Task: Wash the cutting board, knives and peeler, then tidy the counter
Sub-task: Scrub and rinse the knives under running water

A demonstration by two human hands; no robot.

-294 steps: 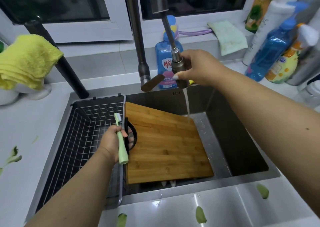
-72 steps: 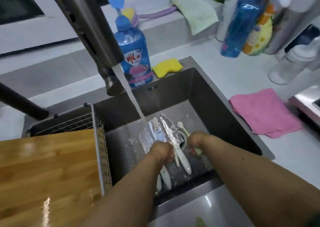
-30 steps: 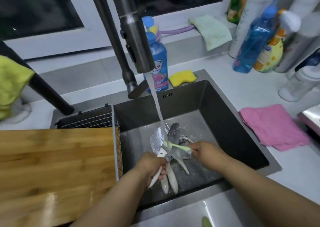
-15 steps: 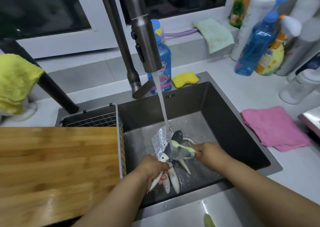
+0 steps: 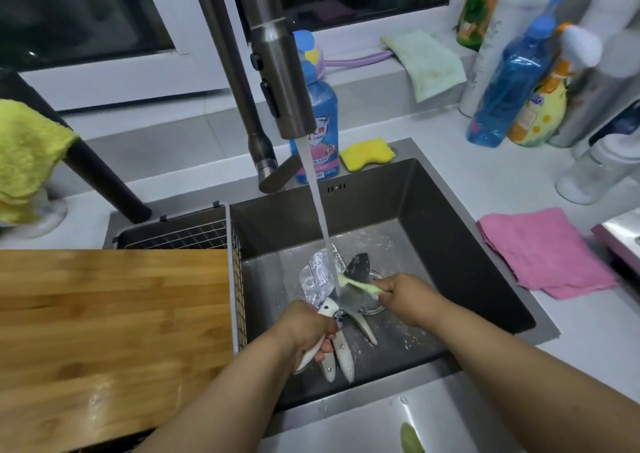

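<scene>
We're mid-wash on the knives (image 5: 323,279), low centre in the sink (image 5: 450,238); left hand (image 5: 306,331) grips the white handles, right hand (image 5: 403,296) pinches the brush (image 5: 356,284) under the stream; board (image 5: 114,331) rests lower left; next, we judge, scrubbing each blade, edges turned away.

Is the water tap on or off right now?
On. A stream of water pours from the tap down onto the knives in the sink.
</scene>
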